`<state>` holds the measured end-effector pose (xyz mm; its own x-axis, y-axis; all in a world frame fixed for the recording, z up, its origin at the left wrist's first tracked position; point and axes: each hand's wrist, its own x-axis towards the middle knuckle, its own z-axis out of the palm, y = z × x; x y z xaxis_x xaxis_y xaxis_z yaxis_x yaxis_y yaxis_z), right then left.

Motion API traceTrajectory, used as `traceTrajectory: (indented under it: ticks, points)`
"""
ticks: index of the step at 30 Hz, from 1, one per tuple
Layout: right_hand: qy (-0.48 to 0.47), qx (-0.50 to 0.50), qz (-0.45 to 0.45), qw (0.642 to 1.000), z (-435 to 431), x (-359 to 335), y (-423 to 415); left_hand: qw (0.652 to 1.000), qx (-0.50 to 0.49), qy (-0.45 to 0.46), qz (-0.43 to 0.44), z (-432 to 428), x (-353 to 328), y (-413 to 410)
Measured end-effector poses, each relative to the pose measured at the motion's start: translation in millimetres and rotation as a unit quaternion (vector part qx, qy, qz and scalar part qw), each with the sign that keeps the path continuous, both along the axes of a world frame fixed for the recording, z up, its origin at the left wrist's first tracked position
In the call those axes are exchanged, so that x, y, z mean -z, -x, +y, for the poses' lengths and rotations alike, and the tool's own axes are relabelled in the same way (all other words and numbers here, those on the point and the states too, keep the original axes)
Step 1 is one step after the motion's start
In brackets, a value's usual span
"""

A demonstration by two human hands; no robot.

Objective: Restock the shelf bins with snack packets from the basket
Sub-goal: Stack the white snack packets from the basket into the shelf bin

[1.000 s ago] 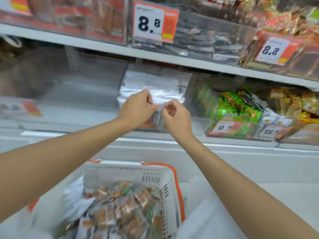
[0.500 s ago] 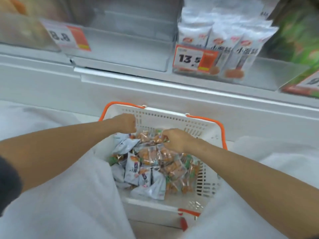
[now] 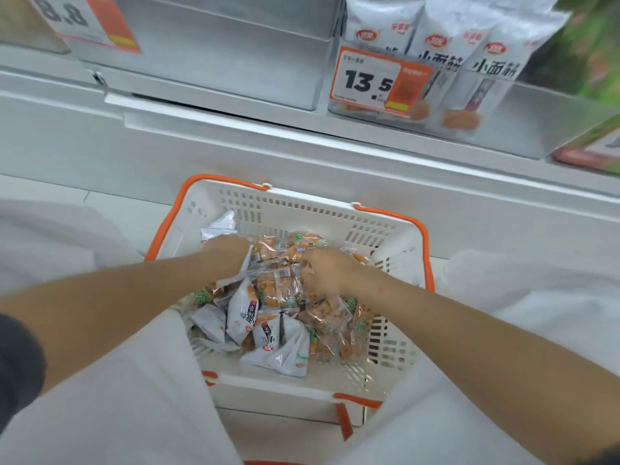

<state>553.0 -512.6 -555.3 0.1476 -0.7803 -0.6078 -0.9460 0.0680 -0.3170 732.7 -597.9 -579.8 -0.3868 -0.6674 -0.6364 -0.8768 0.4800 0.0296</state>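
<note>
Shelf bin (image 3: 526,129) with tall white bags (image 3: 436,35) stands above; white basket (image 3: 302,209) below holds the snack packets (image 3: 283,292) — left hand (image 3: 228,255) grips a white packet (image 3: 244,270), right hand (image 3: 327,268) curls among clear ones, I cannot tell if it holds one.

One basket (image 3: 302,209). Two hands: left hand (image 3: 228,255), right hand (image 3: 327,268). Two readable price tags: 8.8 tag (image 3: 84,21), 13.5 tag (image 3: 375,82). At least three white bags (image 3: 436,45) in far-right bin (image 3: 550,125). Packets (image 3: 281,290) in basket: too many to count.
</note>
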Motion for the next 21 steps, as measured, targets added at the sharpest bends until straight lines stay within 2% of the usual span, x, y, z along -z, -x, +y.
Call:
traceTrajectory:
  ticks: [3, 5, 6, 8, 10, 11, 12, 13, 15, 16, 18, 21]
  points:
    - [0.039, 0.027, -0.042, 0.998, -5, -4, 3, 0.992, -0.075, -0.024, 0.094, -11, -44, 20]
    - [0.033, 0.043, -0.088, 0.995, -7, -14, 3, 0.955, -0.189, -0.089, 0.208, -18, -79, 29]
    - [0.025, 0.076, -0.133, 0.988, -8, -22, 2, 0.917, -0.26, -0.134, 0.272, -20, -95, 31]
    - [0.05, 0.169, -0.233, 0.956, -9, -36, 0, 0.817, -0.382, -0.219, 0.373, -22, -119, 29]
    - [0.109, 0.233, -0.285, 0.923, -9, -46, -2, 0.717, -0.452, -0.313, 0.429, -25, -130, 27]
    - [0.129, 0.255, -0.299, 0.911, -9, -50, -1, 0.682, -0.464, -0.342, 0.45, -26, -133, 28]
    - [0.135, 0.271, -0.313, 0.9, -8, -54, 0, 0.669, -0.465, -0.346, 0.466, -28, -135, 31]
    - [0.131, 0.285, -0.333, 0.889, -9, -57, 3, 0.685, -0.449, -0.327, 0.471, -29, -137, 35]
    - [0.122, 0.318, -0.387, 0.857, -9, -65, 6, 0.757, -0.381, -0.247, 0.47, -32, -135, 45]
    - [0.121, 0.338, -0.417, 0.835, -10, -68, 7, 0.769, -0.357, -0.219, 0.483, -32, -132, 49]
    - [0.131, 0.357, -0.459, 0.803, -13, -74, 6, 0.756, -0.343, -0.206, 0.519, -30, -125, 55]
    - [0.134, 0.358, -0.478, 0.79, -15, -76, 5, 0.717, -0.358, -0.208, 0.56, -23, -120, 66]
